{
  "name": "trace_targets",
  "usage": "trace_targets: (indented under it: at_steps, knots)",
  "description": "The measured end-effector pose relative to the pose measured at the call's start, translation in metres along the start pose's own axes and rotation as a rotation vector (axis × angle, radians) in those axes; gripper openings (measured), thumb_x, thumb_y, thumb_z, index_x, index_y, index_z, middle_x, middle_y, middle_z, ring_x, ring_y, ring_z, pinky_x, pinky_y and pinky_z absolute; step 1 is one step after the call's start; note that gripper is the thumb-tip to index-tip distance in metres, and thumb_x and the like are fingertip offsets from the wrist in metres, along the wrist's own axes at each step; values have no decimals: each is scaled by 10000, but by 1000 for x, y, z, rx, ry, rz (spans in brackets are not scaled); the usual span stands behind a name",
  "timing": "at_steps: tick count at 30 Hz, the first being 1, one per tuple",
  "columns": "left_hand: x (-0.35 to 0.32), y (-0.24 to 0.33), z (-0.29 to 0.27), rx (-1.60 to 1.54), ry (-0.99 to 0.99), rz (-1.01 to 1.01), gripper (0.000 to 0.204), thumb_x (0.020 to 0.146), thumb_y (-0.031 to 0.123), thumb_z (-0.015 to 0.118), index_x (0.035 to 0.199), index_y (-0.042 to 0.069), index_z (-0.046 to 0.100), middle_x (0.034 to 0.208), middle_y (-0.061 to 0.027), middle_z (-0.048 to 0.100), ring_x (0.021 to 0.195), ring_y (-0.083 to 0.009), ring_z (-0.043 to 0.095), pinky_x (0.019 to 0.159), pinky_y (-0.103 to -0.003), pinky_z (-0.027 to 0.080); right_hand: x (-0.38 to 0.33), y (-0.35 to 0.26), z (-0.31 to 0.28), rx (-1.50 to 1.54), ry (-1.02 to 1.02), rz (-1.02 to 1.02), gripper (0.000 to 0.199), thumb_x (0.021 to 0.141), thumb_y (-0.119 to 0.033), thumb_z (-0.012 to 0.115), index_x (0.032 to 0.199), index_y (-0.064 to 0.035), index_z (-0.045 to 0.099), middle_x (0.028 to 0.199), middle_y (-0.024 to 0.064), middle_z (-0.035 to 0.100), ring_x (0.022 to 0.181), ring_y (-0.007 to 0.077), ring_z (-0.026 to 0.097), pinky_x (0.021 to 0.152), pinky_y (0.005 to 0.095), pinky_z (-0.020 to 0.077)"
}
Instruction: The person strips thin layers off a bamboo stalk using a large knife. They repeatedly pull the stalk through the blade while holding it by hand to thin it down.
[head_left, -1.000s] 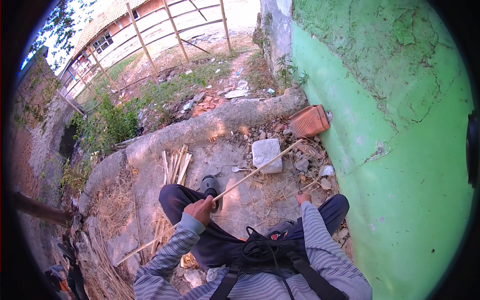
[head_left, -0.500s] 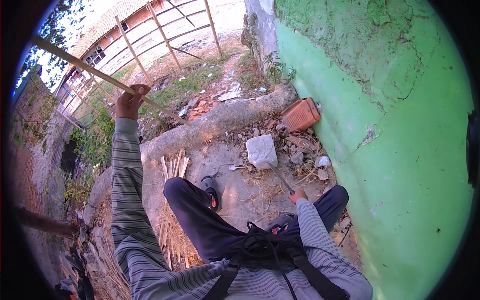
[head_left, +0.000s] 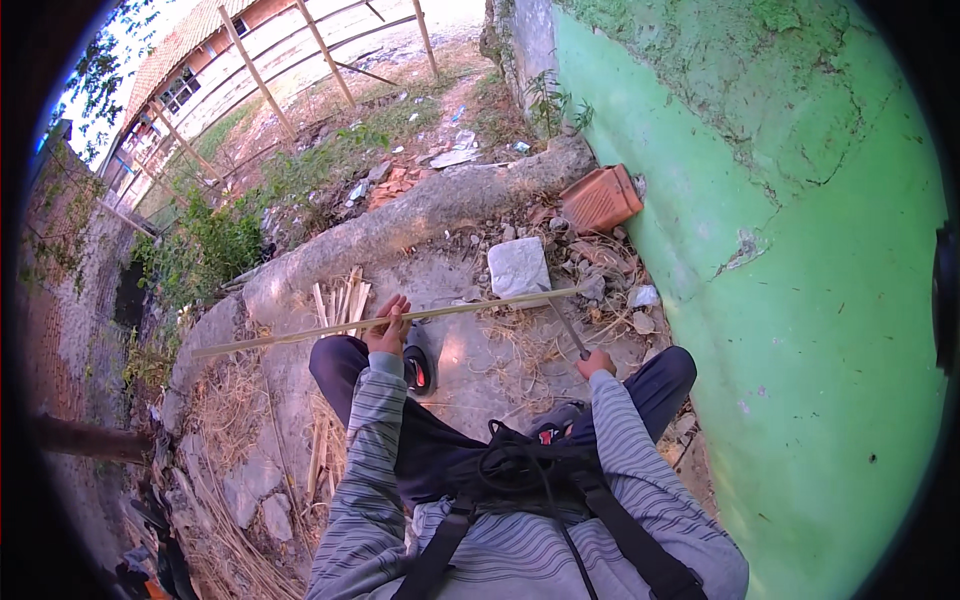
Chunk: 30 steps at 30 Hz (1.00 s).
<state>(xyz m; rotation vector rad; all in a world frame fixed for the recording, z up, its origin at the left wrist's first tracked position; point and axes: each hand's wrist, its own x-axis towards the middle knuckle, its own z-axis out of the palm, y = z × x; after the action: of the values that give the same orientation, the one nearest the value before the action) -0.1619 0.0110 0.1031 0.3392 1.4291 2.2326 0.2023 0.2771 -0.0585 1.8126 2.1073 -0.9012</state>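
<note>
My left hand (head_left: 388, 325) holds a long, thin bamboo strip (head_left: 455, 308) in front of my knees, its fingers partly stretched out around it. The strip lies almost level across my view, its right end tilted a little higher. My right hand (head_left: 597, 363) grips a long, narrow knife (head_left: 568, 332) by its handle, which the fingers mostly hide. The blade points up and left, and its tip meets or passes by the strip; which of these I cannot tell. Just beyond stands a whitish stone block (head_left: 518, 262), partly crossed by the strip.
Split bamboo pieces (head_left: 350, 300) lie past my left knee, with shavings (head_left: 235, 420) on the ground. An orange clay tile (head_left: 601, 199) leans by the green wall (head_left: 800, 330) on my right. Rubble surrounds the block. A low rounded concrete ridge (head_left: 400, 225) runs beyond.
My left hand has come down and right from high on the left, bringing the bamboo strip from a steep slant to nearly level near the knife. My right hand has barely moved.
</note>
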Motion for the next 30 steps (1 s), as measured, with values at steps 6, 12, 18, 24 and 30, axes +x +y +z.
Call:
trace_targets:
  at_steps: [6, 12, 18, 24, 30]
  knots:
    - [-36, -39, 11, -111, 94, 35, 279, 991, 77, 610, 1254, -16, 633, 1253, -174, 658, 1153, -271, 649, 1004, -352, 535, 10, 14, 0, 51, 54, 60, 442, 758, -437, 727, 1095, -151, 751, 1118, 178, 714, 1066, 360, 678, 935, 459, 527]
    - [-44, -47, -10, -94, 153, -138, 348, 1007, 201, 605, 1319, 47, 590, 1302, -156, 630, 1214, -272, 607, 1019, -374, 516, 17, 10, 16, 226, 145, -71, 424, 767, -454, 739, 973, -84, 760, 1007, 207, 728, 976, 388, 690, 890, 465, 527]
    - [-62, -55, -3, -59, 176, -626, 750, 974, 557, 551, 1496, 66, 331, 1439, -232, 490, 1299, -358, 529, 1053, -466, 485, 29, 10, 14, 238, 167, -71, 478, 783, -503, 708, 971, -65, 746, 1006, 211, 723, 979, 385, 687, 883, 481, 528]
    - [-102, -36, -4, 275, -159, -897, 780, 980, 570, 530, 1497, 37, 292, 1418, -218, 507, 1284, -348, 545, 997, -464, 526, 10, -9, 13, 242, 59, -249, 473, 814, -501, 686, 967, -55, 730, 961, 217, 720, 944, 394, 689, 849, 481, 527]
    - [-153, 61, 76, 730, -666, -319, 376, 911, 176, 715, 1234, 33, 586, 1115, -102, 689, 1110, -240, 655, 905, -369, 534, -1, -13, 33, 177, 66, -389, 455, 830, -487, 704, 910, -40, 722, 856, 187, 719, 844, 379, 695, 767, 452, 527]
